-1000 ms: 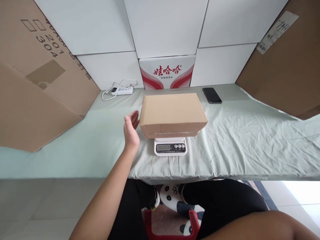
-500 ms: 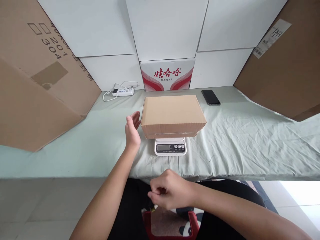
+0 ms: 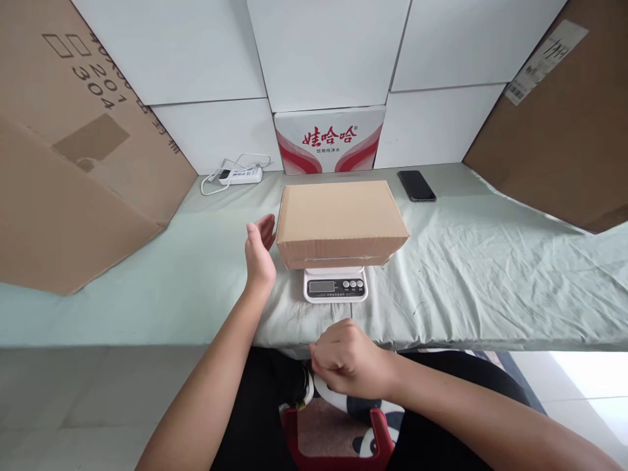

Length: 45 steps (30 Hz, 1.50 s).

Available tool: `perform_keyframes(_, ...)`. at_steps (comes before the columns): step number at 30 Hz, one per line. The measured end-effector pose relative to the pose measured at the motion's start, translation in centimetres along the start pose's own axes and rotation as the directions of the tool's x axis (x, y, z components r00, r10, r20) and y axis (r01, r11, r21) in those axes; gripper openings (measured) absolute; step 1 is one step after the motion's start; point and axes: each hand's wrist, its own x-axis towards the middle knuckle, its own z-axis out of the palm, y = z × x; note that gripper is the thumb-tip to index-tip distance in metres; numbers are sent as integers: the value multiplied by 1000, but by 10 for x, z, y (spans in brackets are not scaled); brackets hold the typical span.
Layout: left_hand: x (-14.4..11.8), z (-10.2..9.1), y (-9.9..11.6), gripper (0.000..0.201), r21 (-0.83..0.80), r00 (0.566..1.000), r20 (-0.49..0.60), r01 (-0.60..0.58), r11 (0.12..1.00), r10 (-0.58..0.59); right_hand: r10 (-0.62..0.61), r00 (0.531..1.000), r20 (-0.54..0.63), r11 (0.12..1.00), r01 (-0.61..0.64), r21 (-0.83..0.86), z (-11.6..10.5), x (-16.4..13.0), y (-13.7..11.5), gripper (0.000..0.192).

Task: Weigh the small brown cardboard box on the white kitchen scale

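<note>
Cardboard box (image 3: 342,221) on scale (image 3: 335,286), left hand (image 3: 258,252) just left of box, fingers open, right hand (image 3: 349,359) below scale at tabletop (image 3: 466,275) edge, fingers curled closed

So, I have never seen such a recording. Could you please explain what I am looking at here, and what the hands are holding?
The camera sits on a person's head and looks down at their own two bare hands. The left hand is open beside a cardboard box; whether it touches is unclear. The box rests on a small scale. The right hand is curled at the table edge, with nothing visible in it. Behind lie a phone and a power strip.
</note>
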Motion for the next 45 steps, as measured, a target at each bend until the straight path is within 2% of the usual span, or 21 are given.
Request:
perform_keyframes(5, 0, 1, -1, 74, -13, 1000, 17, 8, 1000, -8, -2, 991, 137, 995, 16, -99, 8, -7, 7, 39)
perform_keyframes(8, 1, 1, -1, 75, -18, 1000, 15, 6, 1000, -5, -14, 991, 131, 991, 31, -127, 7, -4, 7, 36)
perform_keyframes(11, 0, 1, -1, 75, -24, 1000, 16, 5, 1000, -5, -21, 999, 42, 993, 26, -116, -1, 3, 4, 38)
perform_keyframes(14, 0, 2, -1, 74, -29, 999, 33, 9, 1000, -8, -30, 993, -114, 995, 19, -97, -17, 13, 1, 42)
perform_keyframes(17, 0, 2, -1, 74, -24, 999, 25, 21, 999, -20, -107, 950, -293, 989, 73, -125, -42, 21, 1, 43)
perform_keyframes(19, 0, 2, -1, 75, -16, 1000, 11, 28, 999, -28, -171, 922, -347, 974, 106, -199, -58, 24, 4, 39)
perform_keyframes(22, 0, 3, 1, 75, -7, 999, 7, 34, 999, -34, -218, 890, -401, 949, 97, -300, -77, 27, 10, 34)
perform_keyframes(25, -1, 2, 3, 74, -3, 999, 10, 36, 999, -36, -262, 856, -446, 923, 87, -375, -87, 28, 14, 33)
perform_keyframes(31, -2, 3, 6, 73, 5, 998, 21, 53, 999, -53, -392, 801, -453, 820, 81, -567, -104, 27, 19, 29)
perform_keyframes(33, -2, 3, 7, 73, 11, 998, 24, 63, 998, -63, -435, 736, -518, 799, 50, -599, -113, 26, 29, 23)
perform_keyframes(36, -2, 3, 8, 74, 22, 997, 31, 72, 997, -73, -497, 551, -670, 802, -2, -597, -127, 25, 51, 14)
perform_keyframes(37, -2, 3, 8, 75, 24, 997, 34, 75, 997, -76, -501, 487, -715, 814, -17, -581, -131, 24, 59, 15)
perform_keyframes(38, -2, 4, 9, 75, 26, 996, 37, 77, 997, -78, -453, 429, -782, 850, -56, -523, -134, 23, 66, 16)
perform_keyframes(41, -3, 4, 9, 74, 25, 996, 52, 76, 997, -78, -143, 320, -937, 952, -215, -219, -138, 17, 79, 11)
perform_keyframes(43, -3, 4, 8, 73, 18, 996, 62, 67, 998, -68, 108, 248, -963, 953, -303, 29, -138, 12, 83, 7)
perform_keyframes(45, -2, 4, 7, 73, 10, 996, 72, 56, 998, -57, 310, 192, -931, 909, -348, 230, -137, 8, 85, 7)
